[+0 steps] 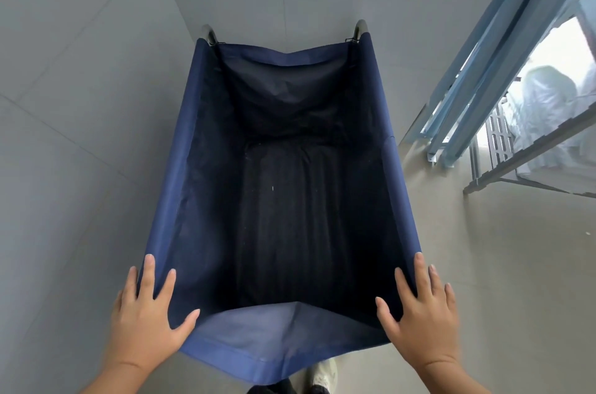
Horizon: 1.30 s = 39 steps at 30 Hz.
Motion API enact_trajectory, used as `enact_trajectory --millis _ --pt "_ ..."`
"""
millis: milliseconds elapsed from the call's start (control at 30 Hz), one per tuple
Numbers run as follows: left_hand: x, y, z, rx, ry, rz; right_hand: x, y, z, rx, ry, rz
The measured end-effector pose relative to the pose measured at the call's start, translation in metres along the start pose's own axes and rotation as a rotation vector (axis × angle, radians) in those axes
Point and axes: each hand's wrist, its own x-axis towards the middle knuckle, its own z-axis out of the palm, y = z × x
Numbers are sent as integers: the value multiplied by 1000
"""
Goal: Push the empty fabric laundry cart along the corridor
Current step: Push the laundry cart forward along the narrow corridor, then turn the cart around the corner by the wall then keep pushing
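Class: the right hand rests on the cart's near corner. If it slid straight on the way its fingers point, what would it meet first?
Probably nothing solid: the right hand would run along the blue fabric rim of the laundry cart; depth unclear.

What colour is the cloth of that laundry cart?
Dark navy blue; the laundry cart looks almost black deep inside. The head view shows it plainly.

Cart (pixel 283 345) sat in the middle, w/ nothing in it. Left hand (pixel 146 319) lay on its near left corner, right hand (pixel 422 319) on its near right corner. Wall (pixel 71 103) was left of it, window (pixel 529 97) to the right. Shoe (pixel 324 374) was under the near edge.
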Motion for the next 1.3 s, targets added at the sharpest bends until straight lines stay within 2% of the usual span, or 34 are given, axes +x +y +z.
enact_trajectory --millis 600,700,800,933,1067,1300 --pt "36 -46 -10 -2 50 42 8 -65 -10 23 -21 87" --pt "43 -55 -15 -15 34 55 29 -119 -15 144 19 -128" --pt "45 -59 -22 -28 31 76 76 -204 -15 281 -34 -416" --pt "47 -62 -31 -30 43 88 156 -318 -4 281 -111 -705" --pt "45 -64 -24 -73 172 57 221 -400 15 237 -163 -924" --pt "50 -52 -13 -124 261 -268 310 -481 26 221 -145 -924"
